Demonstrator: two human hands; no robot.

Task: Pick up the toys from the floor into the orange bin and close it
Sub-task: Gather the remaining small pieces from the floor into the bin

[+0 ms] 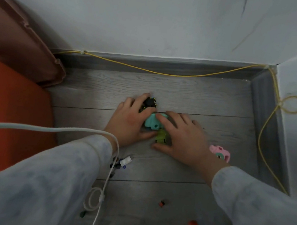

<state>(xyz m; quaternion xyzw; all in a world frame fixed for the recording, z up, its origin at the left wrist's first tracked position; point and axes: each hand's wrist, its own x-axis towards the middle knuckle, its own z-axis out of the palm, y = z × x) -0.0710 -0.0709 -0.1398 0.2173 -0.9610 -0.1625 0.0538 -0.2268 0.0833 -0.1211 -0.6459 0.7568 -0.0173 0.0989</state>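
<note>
Grey wood floor fills the head view, with both hands gathering a small heap of toys near the wall. The left hand curls its fingers over a black spiky toy, thumb pressed toward the heap. The right hand lies spread and fairly flat, its forefinger on a teal toy and its thumb on the floor below a green toy; it pins them and grips nothing. The orange bin stands well apart at the left, its lid off and leaning by the wall.

Three loose toys scooped between two hands could easily spill on the way across, the green one first, since nothing seems to close round it. A white cable drapes over the left sleeve and may snag or drag during the carry. A pink toy camera just beside the right wrist, small bits by the left sleeve and a red piece nearer the person could be missed or knocked away.
</note>
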